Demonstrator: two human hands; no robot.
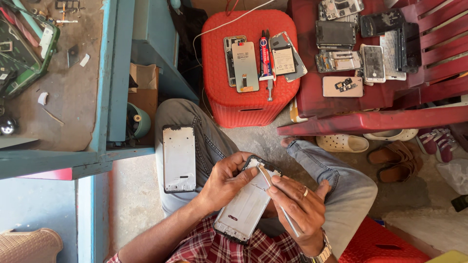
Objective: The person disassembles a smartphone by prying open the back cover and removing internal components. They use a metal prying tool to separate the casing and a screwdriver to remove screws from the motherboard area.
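The left hand (225,181) grips a phone frame (246,203) by its left edge, fingers closed round it, holding it tilted over the lap. The right hand (302,207) is closed on tweezers (278,200), held like a pen, with the tip at the frame's top edge near the camera cut-out. By the look of it, the step in hand is picking or scraping at something small along that top edge. Working on there calls for a steady frame and a light, shallow push, so the tip does not slip.

A second frame (179,158) lies on the left thigh, just left of the hands. Farther off, a red stool (251,104) carries phone parts and a glue tube (264,58). To the far right a red chair (380,104) is covered with opened phones. A blue workbench (105,97) stands to the left, cluttered with tools. The floor is bare concrete, with sandals (397,160) at right.
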